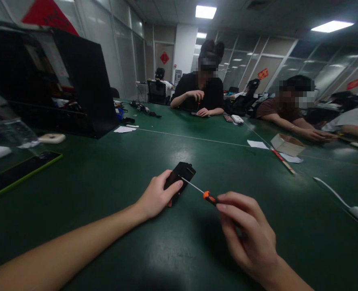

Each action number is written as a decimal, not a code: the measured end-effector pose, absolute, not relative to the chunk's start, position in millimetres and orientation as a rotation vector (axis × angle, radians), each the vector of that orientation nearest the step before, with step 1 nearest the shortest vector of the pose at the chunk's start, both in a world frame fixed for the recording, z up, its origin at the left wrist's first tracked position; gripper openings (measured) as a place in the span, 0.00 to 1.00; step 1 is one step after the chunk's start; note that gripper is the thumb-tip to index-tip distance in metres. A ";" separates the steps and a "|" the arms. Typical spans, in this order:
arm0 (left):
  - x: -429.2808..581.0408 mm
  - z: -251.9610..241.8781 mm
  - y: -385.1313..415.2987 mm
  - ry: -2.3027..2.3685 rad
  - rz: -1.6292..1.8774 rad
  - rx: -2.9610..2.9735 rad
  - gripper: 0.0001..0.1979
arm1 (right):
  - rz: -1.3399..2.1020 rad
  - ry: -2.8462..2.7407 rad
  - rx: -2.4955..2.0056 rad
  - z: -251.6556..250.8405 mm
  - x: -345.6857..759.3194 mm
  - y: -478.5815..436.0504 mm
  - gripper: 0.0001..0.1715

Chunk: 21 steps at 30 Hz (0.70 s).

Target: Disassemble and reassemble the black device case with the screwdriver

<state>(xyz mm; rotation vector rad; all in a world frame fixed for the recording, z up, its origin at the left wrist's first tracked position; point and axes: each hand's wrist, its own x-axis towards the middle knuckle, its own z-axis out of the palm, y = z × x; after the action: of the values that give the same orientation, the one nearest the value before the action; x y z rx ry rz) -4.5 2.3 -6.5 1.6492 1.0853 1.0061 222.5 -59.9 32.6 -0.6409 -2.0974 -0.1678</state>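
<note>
One green table (179, 250), person (209, 91) at far edge, lights (206, 12) on; left hand (156, 196) clamps black case (184, 168), right hand (251, 226) pinches screwdriver (208, 196).

L arm (87, 240) extends fwd w/ L grip (157, 195) clasped, & R grip (250, 230) is tightly pinched.

I'm seeing bare hands on this person, the left hand (157, 196) and the right hand (250, 232) both showing uncovered fingers and backs. The left forearm (75, 246) is showing bare as well, long and slim, narrowing smoothly into the wrist and widening the other way. On the right, only a short stretch of bare forearm (288, 275) is showing past the wrist. The fingers are looking slender, with rounded tips. The upper arms and any sleeves are lying out of sight.
</note>
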 end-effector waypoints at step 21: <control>2.1 -3.9 -10.6 1.161 0.994 1.716 0.18 | -0.107 -2.002 -0.506 32.6 230.6 -61.6 0.28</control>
<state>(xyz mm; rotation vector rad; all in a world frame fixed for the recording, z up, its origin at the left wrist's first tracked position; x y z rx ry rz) 2.1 -10.6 -3.9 1.7159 1.1613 0.9944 230.6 -61.6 32.6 -0.5058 -2.0022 -0.1069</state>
